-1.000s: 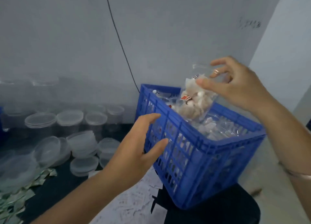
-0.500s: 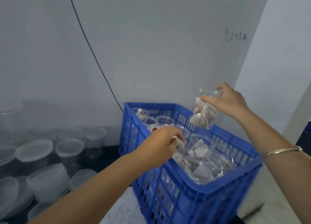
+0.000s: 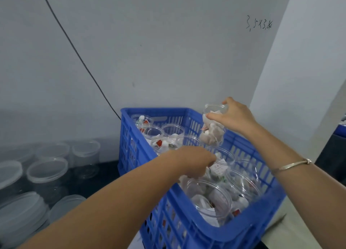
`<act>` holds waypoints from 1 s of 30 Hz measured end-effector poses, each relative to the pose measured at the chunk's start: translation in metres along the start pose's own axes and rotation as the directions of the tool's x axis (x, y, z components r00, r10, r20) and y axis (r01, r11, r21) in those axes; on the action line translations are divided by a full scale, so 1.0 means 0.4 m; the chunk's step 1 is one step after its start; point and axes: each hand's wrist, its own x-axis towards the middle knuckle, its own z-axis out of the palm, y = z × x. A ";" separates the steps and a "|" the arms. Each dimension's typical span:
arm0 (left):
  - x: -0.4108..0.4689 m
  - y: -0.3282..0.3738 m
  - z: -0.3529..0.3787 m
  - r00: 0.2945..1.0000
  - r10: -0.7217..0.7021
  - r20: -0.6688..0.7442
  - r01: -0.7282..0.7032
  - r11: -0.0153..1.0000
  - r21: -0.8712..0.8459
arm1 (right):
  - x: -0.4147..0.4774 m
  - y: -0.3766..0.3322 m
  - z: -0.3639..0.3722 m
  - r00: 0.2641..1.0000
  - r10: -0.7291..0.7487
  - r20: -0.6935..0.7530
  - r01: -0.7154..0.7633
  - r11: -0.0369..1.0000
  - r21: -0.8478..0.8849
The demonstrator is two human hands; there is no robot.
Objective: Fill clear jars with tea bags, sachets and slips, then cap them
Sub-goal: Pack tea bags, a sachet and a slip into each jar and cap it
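While the right hand (image 3: 234, 117) grips a clear jar (image 3: 213, 124) by its open rim, thumb on the near side and fingers over the far side, the jar hangs in free air above the blue crate (image 3: 206, 222), over its far rail at one o'clock. Tea bags (image 3: 209, 139) fill its lower half. The left hand (image 3: 193, 162) reaches into the crate's middle, knuckles up and fingers curled down. Its fingertips are hidden, so whether it holds anything cannot be told. A white sachet (image 3: 219, 167) lies just beside it at three o'clock. Open jars (image 3: 209, 198) of tea bags crowd the crate. The wall (image 3: 168, 52) stands close at twelve o'clock, with a black cable (image 3: 78, 56) running down it. Capped jars (image 3: 46, 171) and stacked lids (image 3: 20, 211) sit at nine o'clock.
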 end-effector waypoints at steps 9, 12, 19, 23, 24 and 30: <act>-0.036 -0.011 -0.049 0.996 0.075 -0.056 -0.073 0.997 0.039 | -0.037 0.016 -0.096 0.984 -0.084 -0.158 0.110 0.980 0.165; -0.082 -0.029 -0.077 0.994 0.017 -0.106 -0.018 1.000 -0.009 | -0.082 0.016 -0.140 0.986 -0.120 -0.114 0.148 0.947 0.284; -0.200 -0.100 -0.079 0.989 -0.136 -0.050 0.127 0.979 -0.157 | -0.176 0.008 -0.104 0.977 -0.190 0.099 0.143 0.923 0.358; -0.215 -0.107 -0.065 0.986 -0.136 -0.095 0.113 0.970 -0.215 | -0.191 -0.008 -0.101 0.972 -0.210 0.107 0.155 0.913 0.378; -0.216 -0.108 -0.061 0.986 -0.131 -0.105 0.105 0.970 -0.221 | -0.193 -0.008 -0.105 0.970 -0.216 0.115 0.157 0.910 0.384; -0.217 -0.105 -0.047 0.977 -0.169 -0.129 0.140 0.968 -0.207 | -0.196 0.023 -0.121 0.969 -0.213 0.126 0.150 0.910 0.387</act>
